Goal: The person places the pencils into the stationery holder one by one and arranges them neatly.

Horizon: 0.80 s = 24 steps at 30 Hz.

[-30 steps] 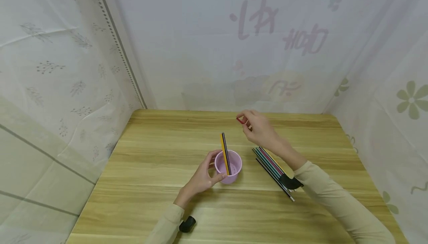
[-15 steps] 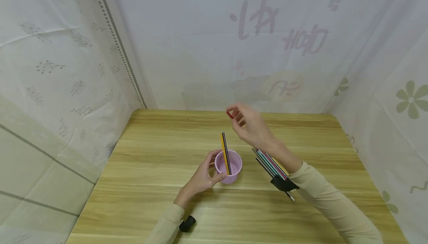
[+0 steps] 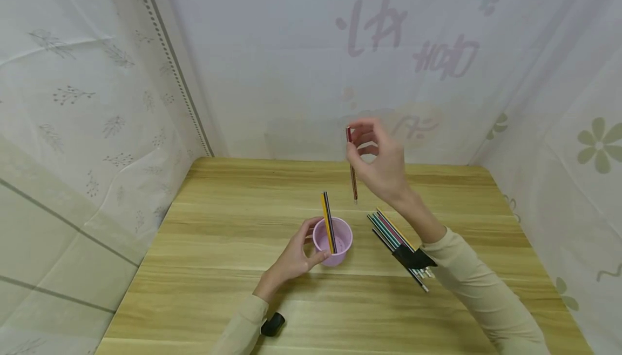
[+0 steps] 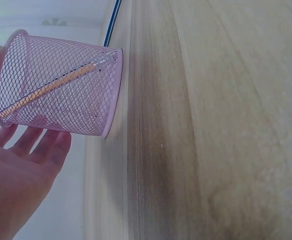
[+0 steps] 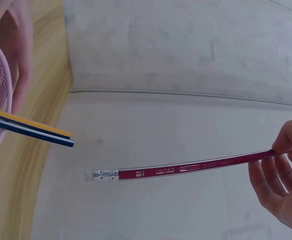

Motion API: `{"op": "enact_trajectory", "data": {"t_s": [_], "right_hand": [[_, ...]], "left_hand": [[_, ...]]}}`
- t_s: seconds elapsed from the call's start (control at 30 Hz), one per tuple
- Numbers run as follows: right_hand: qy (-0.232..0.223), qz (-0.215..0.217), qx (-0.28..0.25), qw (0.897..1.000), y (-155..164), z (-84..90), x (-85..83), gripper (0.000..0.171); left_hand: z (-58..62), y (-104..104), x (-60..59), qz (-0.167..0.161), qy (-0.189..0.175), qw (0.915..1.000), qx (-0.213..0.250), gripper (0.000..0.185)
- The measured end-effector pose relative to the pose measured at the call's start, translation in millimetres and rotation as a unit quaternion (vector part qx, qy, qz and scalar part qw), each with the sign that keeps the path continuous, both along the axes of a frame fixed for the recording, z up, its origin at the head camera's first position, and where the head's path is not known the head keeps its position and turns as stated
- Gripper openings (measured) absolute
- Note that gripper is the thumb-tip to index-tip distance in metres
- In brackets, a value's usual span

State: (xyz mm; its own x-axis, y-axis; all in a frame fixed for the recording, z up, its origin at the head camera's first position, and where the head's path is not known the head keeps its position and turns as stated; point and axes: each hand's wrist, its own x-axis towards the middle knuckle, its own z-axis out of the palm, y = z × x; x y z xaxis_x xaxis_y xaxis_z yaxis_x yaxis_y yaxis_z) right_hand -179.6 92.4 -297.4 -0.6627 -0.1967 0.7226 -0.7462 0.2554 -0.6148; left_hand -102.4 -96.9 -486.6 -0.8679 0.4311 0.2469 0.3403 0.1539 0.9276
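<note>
Red pencil [image 5: 186, 166]: aloft over the far part of the table [image 3: 243, 203], beyond the pink mesh cup [image 4: 70, 107] and slightly right of it, touching neither.
Danger aloft: pinched at one end, it could pivot or slip, the long unsupported shaft being the likely cause; a swing might clip the pencils in the cup.
Eraser end: pointed down at the table, the long axis nearly upright with a slight lean (the opposite tip is too small to make out).
Right grip [image 3: 381, 160]: thumb and fingertips pinching the pencil near its upper end.
Cup: upright on the table; it looks light, so a knock could tip it should the hold loosen.
Left grip [image 3: 293, 258]: clasping the cup, thumb at the near rim.
Cup's contents: a yellow pencil [image 5: 33, 124] and a dark pencil [image 5: 33, 134], leaning together above the rim.
Pencil pile [image 3: 386, 230]: lying right of the cup, partly hidden.
</note>
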Motion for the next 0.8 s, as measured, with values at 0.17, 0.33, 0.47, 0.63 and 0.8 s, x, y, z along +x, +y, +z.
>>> {"op": "enact_trajectory", "data": {"t_s": [0.17, 0.33, 0.47, 0.63, 0.8], "right_hand": [[-0.009, -0.002, -0.07, 0.998, 2, 8.7, 2.4, 0.031], [-0.007, -0.002, -0.117, 0.993, -3, 20.4, 15.3, 0.03], [-0.003, -0.013, -0.143, 0.99, -4, 14.0, 17.2, 0.03], [-0.019, -0.019, -0.143, 0.989, -6, -7.2, 18.0, 0.03], [-0.032, -0.012, -0.13, 0.991, -11, -29.2, 19.2, 0.029]], "left_hand": [[-0.4, 0, -0.9, 0.0, -0.006, 1.0, 0.001, 0.072], [-0.3, 0, -1.8, 0.002, 0.002, 1.0, 0.001, 0.072], [-0.4, 1, -1.7, 0.006, 0.017, 0.9998, -0.001, 0.071], [-0.3, 1, -0.7, 0.002, 0.006, 1.0, 0.001, 0.072], [-1.3, 0, -0.8, 0.002, 0.01, 0.9999, 0.005, 0.072]]}}
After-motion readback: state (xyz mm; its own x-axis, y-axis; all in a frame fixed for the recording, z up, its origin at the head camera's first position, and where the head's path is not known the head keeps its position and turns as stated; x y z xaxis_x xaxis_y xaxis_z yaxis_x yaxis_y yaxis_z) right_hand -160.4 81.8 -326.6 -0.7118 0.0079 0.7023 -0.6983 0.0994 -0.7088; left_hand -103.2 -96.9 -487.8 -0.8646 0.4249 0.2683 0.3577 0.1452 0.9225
